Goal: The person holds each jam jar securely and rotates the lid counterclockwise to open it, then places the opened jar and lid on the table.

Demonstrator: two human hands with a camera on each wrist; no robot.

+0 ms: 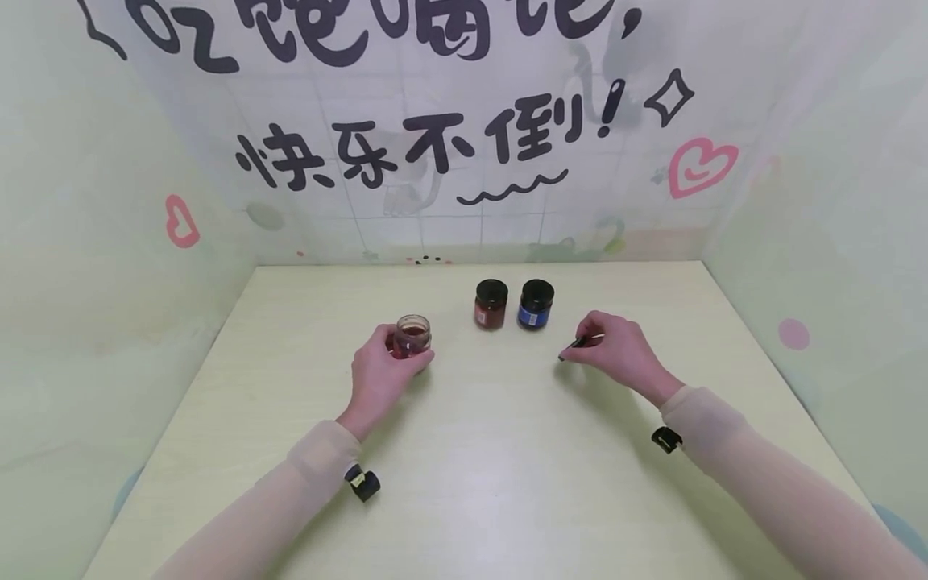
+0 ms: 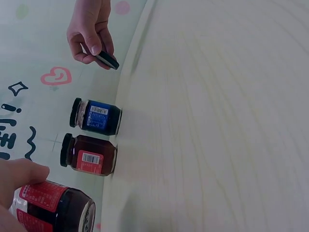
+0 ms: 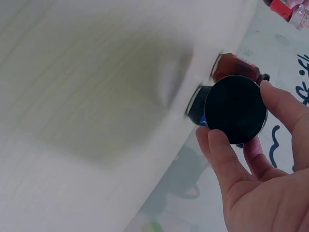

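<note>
My left hand (image 1: 384, 370) grips an uncapped glass jar (image 1: 412, 338) with dark red contents, fingers curled round its side; the jar's red label (image 2: 44, 195) shows in the left wrist view. The right hand (image 1: 619, 350) pinches a black round lid (image 1: 573, 348) by its rim, tilted above the table. In the right wrist view the lid's flat black face (image 3: 236, 109) is toward the camera, with thumb and fingertips at its edge.
Two jars with black lids stand side by side near the back: one with a red label (image 1: 490, 306), one with a blue label (image 1: 535, 306). Behind the pale table (image 1: 478, 483) rises a wall (image 1: 348, 234) with black lettering; side walls flank it.
</note>
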